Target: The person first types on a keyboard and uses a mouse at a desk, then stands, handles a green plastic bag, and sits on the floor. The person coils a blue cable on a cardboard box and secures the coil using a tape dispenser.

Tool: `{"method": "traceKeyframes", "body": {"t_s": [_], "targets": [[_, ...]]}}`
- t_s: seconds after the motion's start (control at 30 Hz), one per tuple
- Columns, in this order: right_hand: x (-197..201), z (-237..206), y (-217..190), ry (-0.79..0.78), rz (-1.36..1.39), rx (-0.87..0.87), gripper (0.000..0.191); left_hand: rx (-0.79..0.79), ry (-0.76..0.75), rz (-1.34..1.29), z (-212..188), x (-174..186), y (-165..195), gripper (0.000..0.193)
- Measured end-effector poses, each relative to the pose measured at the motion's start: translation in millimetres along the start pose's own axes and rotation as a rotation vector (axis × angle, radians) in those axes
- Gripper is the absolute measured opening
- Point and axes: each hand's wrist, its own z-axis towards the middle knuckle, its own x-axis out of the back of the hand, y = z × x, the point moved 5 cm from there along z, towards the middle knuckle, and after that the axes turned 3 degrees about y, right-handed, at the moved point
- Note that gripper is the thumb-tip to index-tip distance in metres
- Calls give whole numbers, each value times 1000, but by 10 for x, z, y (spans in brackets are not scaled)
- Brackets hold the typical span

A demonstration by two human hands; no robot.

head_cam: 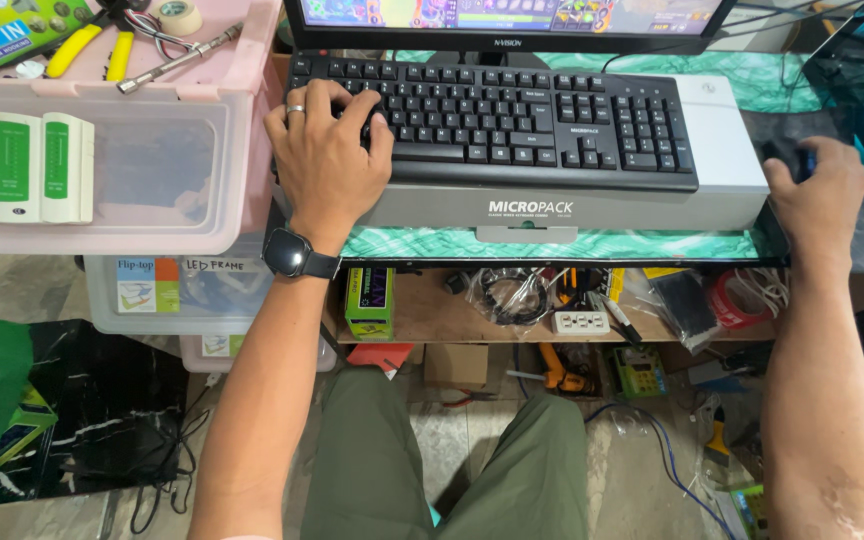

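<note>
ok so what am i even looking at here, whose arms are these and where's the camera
The single picture comes from a camera worn on a person's head, looking down, so both arms are that person's own, with their knees below. The left hand, with a ring and a wristwatch, rests on the left end of a black keyboard. The keyboard sits on its long grey box in front of a monitor. The right hand covers a dark mouse on the desk. At left, a pink plastic bin carries two green and white testers, pliers and tape. A lower shelf holds cables and small boxes.
</note>
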Motion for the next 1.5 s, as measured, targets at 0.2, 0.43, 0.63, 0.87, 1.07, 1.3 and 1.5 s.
{"method": "traceKeyframes", "body": {"t_s": [0.2, 0.43, 0.63, 0.87, 1.07, 1.3, 1.5], "targets": [[0, -5, 7, 5, -27, -17, 30, 3, 1, 2, 5, 0, -8, 17], [-8, -19, 29, 8, -47, -21, 26, -2, 3, 14, -9, -12, -3, 17], [-5, -25, 38, 18, -62, -40, 27, 12, -2, 1, -1, -14, -12, 18], [-10, -29, 34, 21, -38, -32, 27, 6, -4, 7, -6, -11, -13, 17], [-22, -30, 46, 15, -38, -26, 25, 4, 2, 6, -7, -13, -6, 18], [-15, -37, 41, 11, -34, -30, 25, 6, -3, 8, -11, -16, -10, 18], [-18, -27, 36, 7, -41, -32, 26, -1, 2, 6, -5, -9, -3, 18]]}}
